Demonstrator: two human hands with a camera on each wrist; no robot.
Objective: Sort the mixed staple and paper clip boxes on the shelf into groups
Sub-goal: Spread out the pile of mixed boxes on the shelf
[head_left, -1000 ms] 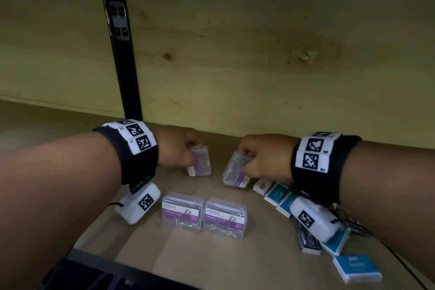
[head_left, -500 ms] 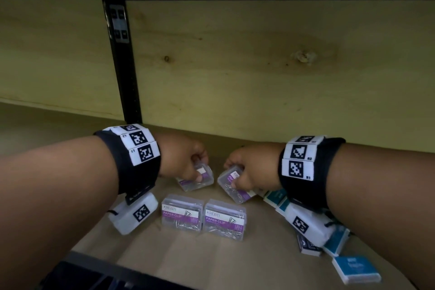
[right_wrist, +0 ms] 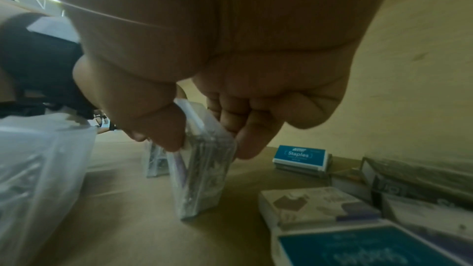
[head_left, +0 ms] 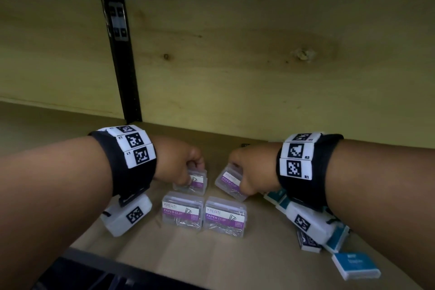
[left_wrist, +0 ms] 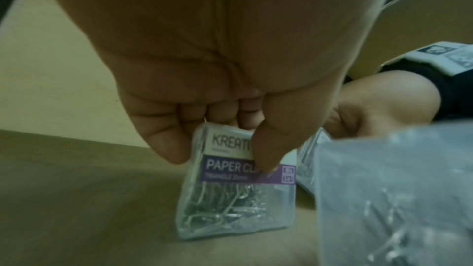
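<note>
Fingers of both hands pinch clear plastic paper clip boxes above the brown shelf (head_left: 141,254): left hand (head_left: 179,160) holds one (head_left: 193,182), right hand (head_left: 254,169) another (head_left: 229,182). Best set them squarely behind the front pair (head_left: 203,214), away from blue staple boxes (head_left: 355,265).

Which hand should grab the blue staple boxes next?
Right, probably. The blue staple boxes lie just below the right hand, far from the left hand. Each hand grips a clear paper clip box now, so it must put its own down first.
</note>
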